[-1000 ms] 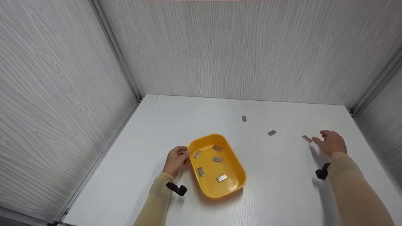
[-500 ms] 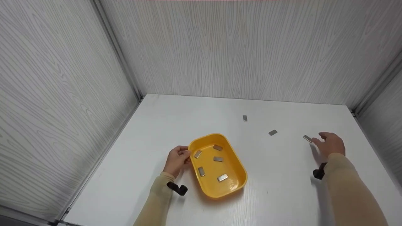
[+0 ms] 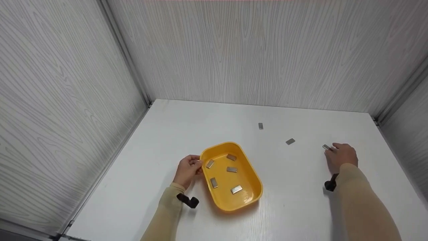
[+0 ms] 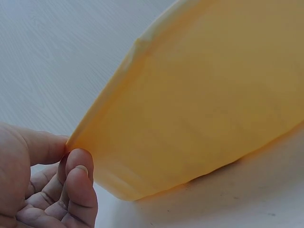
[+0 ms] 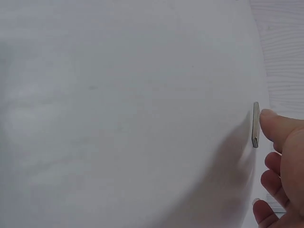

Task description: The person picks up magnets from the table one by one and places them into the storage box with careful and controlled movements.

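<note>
Metal bar (image 3: 325, 147) on the white counter (image 3: 294, 207), at the thumb side of the right hand (image 3: 344, 155). Right thumb tip just beside the bar; contact cannot be told from either view. Right fingers loosely bent and apart from one another, not closed around the bar.

Two more bars (image 3: 290, 141) on the counter: one left of the first, the other farther left and nearer the back panel (image 3: 254, 53). Yellow tray (image 3: 250, 167) on the counter, left of all three, set at a slant. Inside it, five loose bars (image 3: 231, 169), well apart, lying flat on the tray floor.

Left hand (image 3: 186, 170) at the tray's left side: thumb and fingers pinch the rim, the other fingers curled under.

Both forearms in beige sleeves (image 3: 364, 204), black camera mounts (image 3: 188, 201) at the wrists. Wood-grain panels (image 3: 67, 100) at the sides.
</note>
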The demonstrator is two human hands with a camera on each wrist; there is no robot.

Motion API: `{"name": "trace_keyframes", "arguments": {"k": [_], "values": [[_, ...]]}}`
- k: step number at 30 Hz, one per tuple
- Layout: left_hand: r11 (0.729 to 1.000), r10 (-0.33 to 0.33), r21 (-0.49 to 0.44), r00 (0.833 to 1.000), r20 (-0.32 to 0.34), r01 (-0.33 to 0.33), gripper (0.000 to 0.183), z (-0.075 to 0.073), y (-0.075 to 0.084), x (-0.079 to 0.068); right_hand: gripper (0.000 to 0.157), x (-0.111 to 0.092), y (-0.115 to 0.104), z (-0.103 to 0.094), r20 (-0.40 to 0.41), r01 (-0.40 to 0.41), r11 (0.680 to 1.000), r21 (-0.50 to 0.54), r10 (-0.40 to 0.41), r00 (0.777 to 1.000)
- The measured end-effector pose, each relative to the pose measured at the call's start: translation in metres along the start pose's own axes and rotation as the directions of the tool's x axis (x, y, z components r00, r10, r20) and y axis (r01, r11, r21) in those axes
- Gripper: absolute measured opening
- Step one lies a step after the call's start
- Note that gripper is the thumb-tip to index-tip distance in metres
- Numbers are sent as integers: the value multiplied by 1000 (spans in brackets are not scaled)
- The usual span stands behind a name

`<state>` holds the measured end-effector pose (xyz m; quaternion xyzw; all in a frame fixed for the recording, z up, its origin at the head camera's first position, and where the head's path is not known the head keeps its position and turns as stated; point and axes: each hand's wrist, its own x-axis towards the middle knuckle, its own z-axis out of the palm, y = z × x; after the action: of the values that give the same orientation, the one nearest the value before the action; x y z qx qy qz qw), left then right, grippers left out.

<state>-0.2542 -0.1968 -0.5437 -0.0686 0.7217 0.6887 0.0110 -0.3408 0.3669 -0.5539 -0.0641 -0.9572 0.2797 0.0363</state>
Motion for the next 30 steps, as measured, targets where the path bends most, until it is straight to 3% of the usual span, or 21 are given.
{"name": "trace_keyframes", "arguments": {"k": [12,21,30], "values": [[1000,10,-17,1000,11,-10,31,0,0,0,57,1,3,7,7,34,992,-121,-33,999],[1000,-6,-15,1000,-8,6,27,-1,0,0,41,3,6,11,-53,42,998,-53,-45,998],[1000,-5,-10,1000,-3,5,25,0,1,-1,43,0,3,6,-10,23,1000,-9,-23,1000]]}}
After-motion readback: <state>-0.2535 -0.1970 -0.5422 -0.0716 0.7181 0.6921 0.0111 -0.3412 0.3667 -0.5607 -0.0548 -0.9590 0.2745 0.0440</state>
